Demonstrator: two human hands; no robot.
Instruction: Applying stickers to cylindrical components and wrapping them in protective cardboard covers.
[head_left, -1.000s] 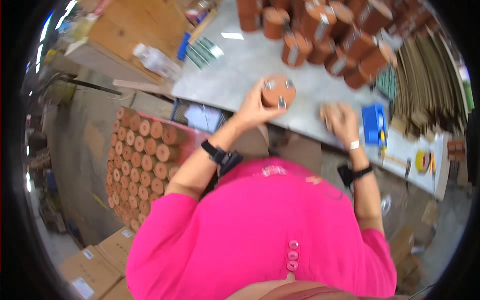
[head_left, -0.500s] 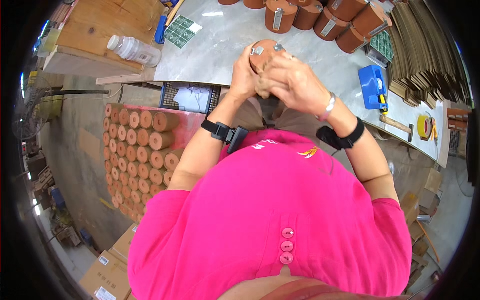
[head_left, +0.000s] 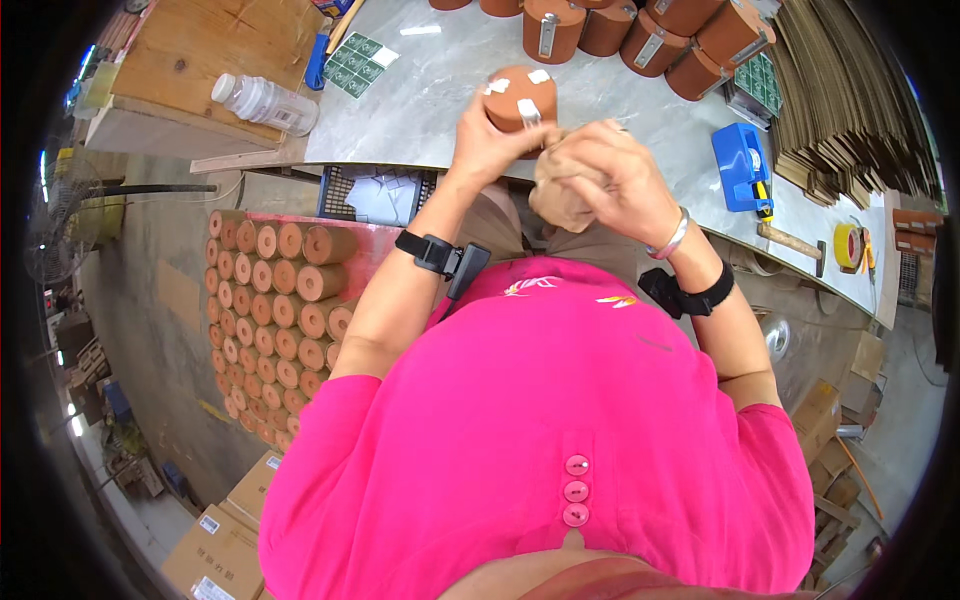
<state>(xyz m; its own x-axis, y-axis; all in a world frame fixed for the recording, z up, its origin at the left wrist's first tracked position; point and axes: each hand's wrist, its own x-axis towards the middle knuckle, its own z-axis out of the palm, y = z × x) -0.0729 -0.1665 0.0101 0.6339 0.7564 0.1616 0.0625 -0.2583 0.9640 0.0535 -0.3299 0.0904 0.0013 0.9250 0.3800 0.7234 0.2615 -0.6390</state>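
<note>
My left hand (head_left: 484,148) is closed around the side of a reddish-brown cylinder (head_left: 512,90) at the near edge of the table. The cylinder's top faces up, with several shiny metal tabs around its rim. In my right hand (head_left: 618,182) is a crumpled tan cloth (head_left: 557,197), bunched just below and to the right of the cylinder. The left thumb reaches toward the cloth; whether they touch is blurred.
Similar cylinders with metal strips (head_left: 553,30) stand along the table's far side. To the right are a blue tape dispenser (head_left: 738,170), a hammer (head_left: 790,243) and stacked cardboard sheets (head_left: 840,90). A clear bottle (head_left: 265,103) lies at left, above rows of paper-wrapped cylinders (head_left: 270,300).
The cylinder has moved slightly left and away from me, and turned. My right hand has drawn the cloth down off it toward me.
</note>
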